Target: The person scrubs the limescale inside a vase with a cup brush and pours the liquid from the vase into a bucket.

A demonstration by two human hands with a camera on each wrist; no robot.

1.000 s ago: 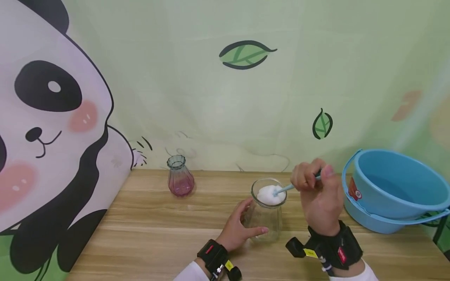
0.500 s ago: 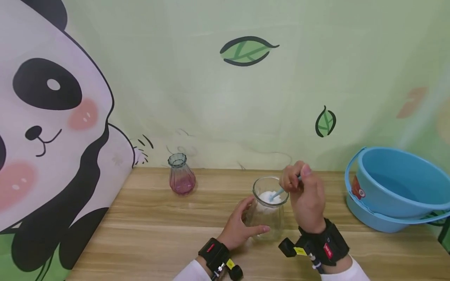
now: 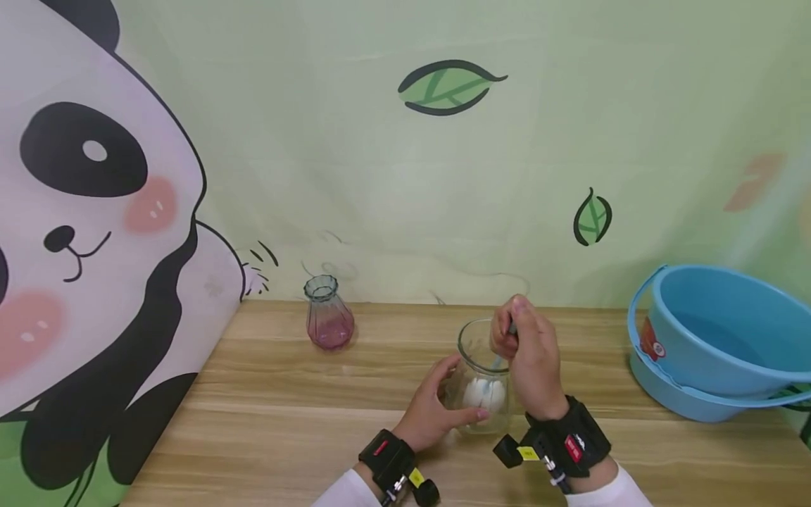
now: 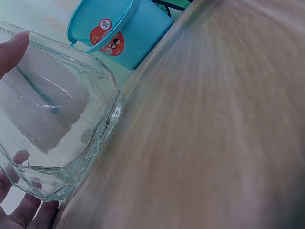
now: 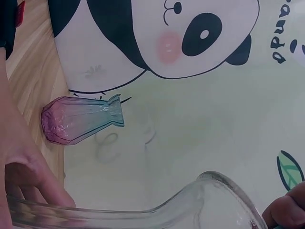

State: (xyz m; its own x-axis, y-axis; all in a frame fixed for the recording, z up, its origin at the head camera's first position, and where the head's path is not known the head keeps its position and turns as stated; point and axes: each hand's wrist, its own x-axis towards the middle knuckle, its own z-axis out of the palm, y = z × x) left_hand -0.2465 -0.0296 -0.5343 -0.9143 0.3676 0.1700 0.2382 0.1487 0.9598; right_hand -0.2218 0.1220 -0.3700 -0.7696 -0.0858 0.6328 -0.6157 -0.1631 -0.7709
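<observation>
My left hand [image 3: 431, 415] holds a clear glass vase [image 3: 472, 370] by its side, thumb in front and fingers behind. It stands on the wooden table, mouth up. A white sponge brush [image 3: 484, 396] is down inside it, its blue stick rising through the mouth. Right above the rim, my right hand [image 3: 529, 352] grips the stick's upper end and covers part of the opening. Through the glass wall in the left wrist view, the sponge [image 4: 52, 109] shows around the blue stick. The right wrist view catches the flared rim [image 5: 224, 183] close to my right fingers [image 5: 288, 210].
A small faceted vase [image 3: 329, 317], teal above and pink below, stands at the back left. On the right, a blue bucket [image 3: 728, 331] sits tilted in a blue basin [image 3: 681, 398]. A panda-printed backdrop [image 3: 355, 162] rises behind the table.
My right hand has moved left and pushed the sponge from the mouth down into the glass vase. My left hand keeps its hold, and the vase stays about where it was.
</observation>
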